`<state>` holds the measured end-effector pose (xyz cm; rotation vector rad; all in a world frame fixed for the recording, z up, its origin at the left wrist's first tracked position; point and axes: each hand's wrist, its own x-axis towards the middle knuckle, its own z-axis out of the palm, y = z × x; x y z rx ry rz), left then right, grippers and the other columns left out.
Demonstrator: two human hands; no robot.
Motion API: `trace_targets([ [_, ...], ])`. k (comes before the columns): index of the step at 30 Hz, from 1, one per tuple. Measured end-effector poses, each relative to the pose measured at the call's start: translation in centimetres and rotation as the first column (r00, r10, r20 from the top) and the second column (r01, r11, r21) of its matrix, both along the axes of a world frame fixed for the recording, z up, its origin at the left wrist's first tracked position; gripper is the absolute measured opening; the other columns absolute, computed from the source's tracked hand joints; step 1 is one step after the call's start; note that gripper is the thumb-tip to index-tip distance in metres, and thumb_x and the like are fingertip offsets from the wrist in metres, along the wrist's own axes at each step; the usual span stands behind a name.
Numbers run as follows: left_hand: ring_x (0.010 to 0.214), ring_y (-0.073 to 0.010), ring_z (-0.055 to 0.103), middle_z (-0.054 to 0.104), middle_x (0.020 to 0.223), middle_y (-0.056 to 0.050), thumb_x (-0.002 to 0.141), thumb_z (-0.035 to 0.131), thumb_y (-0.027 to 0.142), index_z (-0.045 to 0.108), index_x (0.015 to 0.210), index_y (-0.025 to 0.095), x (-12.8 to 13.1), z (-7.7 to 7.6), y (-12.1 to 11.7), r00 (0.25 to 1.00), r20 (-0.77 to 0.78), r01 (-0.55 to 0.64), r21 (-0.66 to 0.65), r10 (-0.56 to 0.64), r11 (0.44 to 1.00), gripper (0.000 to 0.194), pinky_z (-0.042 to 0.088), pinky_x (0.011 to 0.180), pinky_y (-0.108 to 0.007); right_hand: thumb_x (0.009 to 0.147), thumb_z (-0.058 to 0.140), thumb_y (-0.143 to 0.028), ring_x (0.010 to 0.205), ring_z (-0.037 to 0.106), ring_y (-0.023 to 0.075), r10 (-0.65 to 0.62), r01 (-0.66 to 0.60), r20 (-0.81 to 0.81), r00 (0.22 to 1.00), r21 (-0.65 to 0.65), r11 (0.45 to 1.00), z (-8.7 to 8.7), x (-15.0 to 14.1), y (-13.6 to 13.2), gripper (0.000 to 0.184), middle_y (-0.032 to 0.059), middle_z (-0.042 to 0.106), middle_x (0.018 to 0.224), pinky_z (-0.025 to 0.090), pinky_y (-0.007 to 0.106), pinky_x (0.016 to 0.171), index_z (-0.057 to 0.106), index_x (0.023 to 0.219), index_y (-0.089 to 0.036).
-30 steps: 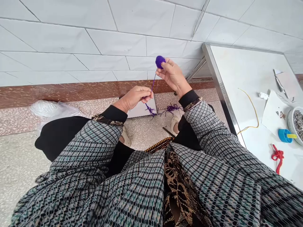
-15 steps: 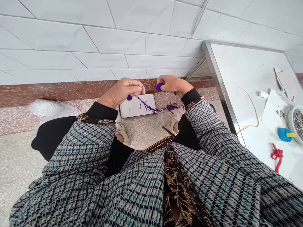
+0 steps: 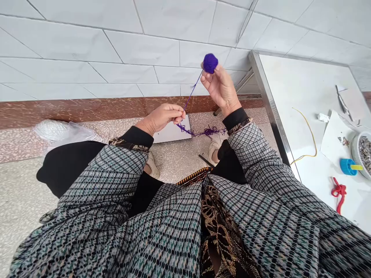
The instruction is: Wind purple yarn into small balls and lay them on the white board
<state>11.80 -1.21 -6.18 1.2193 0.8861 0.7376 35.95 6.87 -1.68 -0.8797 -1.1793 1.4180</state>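
Observation:
A small purple ball of yarn (image 3: 210,63) is held up in the fingertips of my right hand (image 3: 220,87), in front of the tiled wall. From it a purple yarn strand (image 3: 191,92) slants down, taut, to my left hand (image 3: 165,117), which pinches it between thumb and fingers. Below the left hand the strand runs into a loose purple yarn tangle (image 3: 211,131), lying partly over a white board (image 3: 171,133) on the floor and beyond its right edge. My left hand covers part of the board.
White yarn in a clear bag (image 3: 55,131) lies on the floor at left. On the right stands a metal-edged white table (image 3: 284,88), bearing a yellow cord (image 3: 311,135), a red knotted cord (image 3: 339,191), a blue cap (image 3: 348,166) and a bowl (image 3: 355,148). The tiled wall (image 3: 156,50) is ahead.
My right hand has risen with the yarn ball, turning palm up and drawing the strand longer. The left hand has shifted slightly right and down, still pinching the yarn.

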Motion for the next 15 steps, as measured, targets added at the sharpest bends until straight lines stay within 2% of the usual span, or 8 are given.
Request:
trace_targets([
  [4, 0.058, -0.0152, 0.049, 0.062, 0.066, -0.009, 0.078, 0.077, 0.027, 0.073, 0.062, 0.019, 0.2, 0.2, -0.2, 0.966, -0.092, 0.246, 0.029, -0.242, 0.969, 0.018, 0.041, 0.062, -0.033, 0.117, 0.082, -0.041, 0.098, 0.063, 0.0111, -0.145, 0.146, 0.025, 0.989, -0.093, 0.985, -0.7, 0.6, 1.4, 0.036, -0.0010, 0.054, 0.102, 0.060, 0.020, 0.098, 0.050, 0.116, -0.025],
  [7, 0.059, -0.0175, 0.050, 0.060, 0.064, -0.008, 0.078, 0.078, 0.032, 0.072, 0.061, 0.020, -0.4, 0.9, -0.2, 0.935, -0.124, 0.340, 0.040, -0.333, 0.940, 0.022, 0.048, 0.066, -0.036, 0.117, 0.071, -0.029, 0.088, 0.064, 0.0125, -0.198, 0.216, 0.229, 0.953, -0.057, 0.975, -1.1, 1.1, 1.6, 0.023, -0.0014, 0.057, 0.100, 0.061, 0.022, 0.092, 0.049, 0.113, -0.026],
  [9, 0.061, -0.0190, 0.053, 0.062, 0.066, -0.009, 0.078, 0.080, 0.034, 0.074, 0.063, 0.020, -0.8, 1.5, -0.3, 0.924, -0.147, 0.362, 0.035, -0.354, 0.931, 0.021, 0.050, 0.068, -0.037, 0.111, 0.068, -0.019, 0.086, 0.065, 0.0152, -0.185, 0.203, 0.433, 0.882, 0.006, 0.979, -1.1, 1.1, 1.2, 0.017, -0.0006, 0.060, 0.099, 0.059, 0.025, 0.086, 0.052, 0.109, -0.025],
  [11, 0.063, -0.0200, 0.054, 0.065, 0.069, -0.010, 0.076, 0.084, 0.034, 0.076, 0.065, 0.020, -1.4, 2.1, -0.4, 0.928, -0.159, 0.345, 0.036, -0.336, 0.938, 0.019, 0.051, 0.069, -0.038, 0.101, 0.072, -0.008, 0.090, 0.066, 0.0183, -0.102, 0.074, 0.687, 0.720, 0.071, 0.995, -1.0, 0.9, 0.5, 0.020, 0.0015, 0.065, 0.098, 0.056, 0.028, 0.086, 0.058, 0.104, -0.022],
  [13, 0.065, -0.0208, 0.054, 0.063, 0.070, -0.011, 0.074, 0.087, 0.035, 0.076, 0.066, 0.020, -2.0, 2.5, -0.4, 0.960, -0.127, 0.259, 0.054, -0.251, 0.964, 0.020, 0.050, 0.070, -0.040, 0.091, 0.077, 0.000, 0.093, 0.066, 0.0201, 0.079, -0.190, 0.892, 0.445, 0.008, 0.982, -0.7, 0.9, -0.3, 0.024, 0.0034, 0.070, 0.097, 0.054, 0.029, 0.086, 0.065, 0.100, -0.018],
  [14, 0.066, -0.0209, 0.053, 0.060, 0.069, -0.011, 0.074, 0.087, 0.036, 0.073, 0.064, 0.020, -2.4, 2.5, -0.3, 0.979, -0.092, 0.187, 0.065, -0.181, 0.980, 0.023, 0.049, 0.071, -0.041, 0.088, 0.079, 0.002, 0.092, 0.065, 0.0197, 0.202, -0.340, 0.930, 0.308, -0.091, 0.936, -0.6, 0.9, -0.7, 0.024, 0.0034, 0.072, 0.096, 0.053, 0.028, 0.085, 0.069, 0.100, -0.017],
  [15, 0.066, -0.0206, 0.052, 0.057, 0.067, -0.010, 0.075, 0.087, 0.037, 0.070, 0.063, 0.020, -2.8, 2.5, -0.2, 0.994, -0.049, 0.103, 0.074, -0.100, 0.992, 0.027, 0.048, 0.072, -0.041, 0.086, 0.081, 0.001, 0.089, 0.064, 0.0184, 0.342, -0.475, 0.913, 0.222, -0.205, 0.856, -0.5, 1.1, -1.0, 0.024, 0.0026, 0.073, 0.094, 0.052, 0.027, 0.082, 0.072, 0.101, -0.016],
])
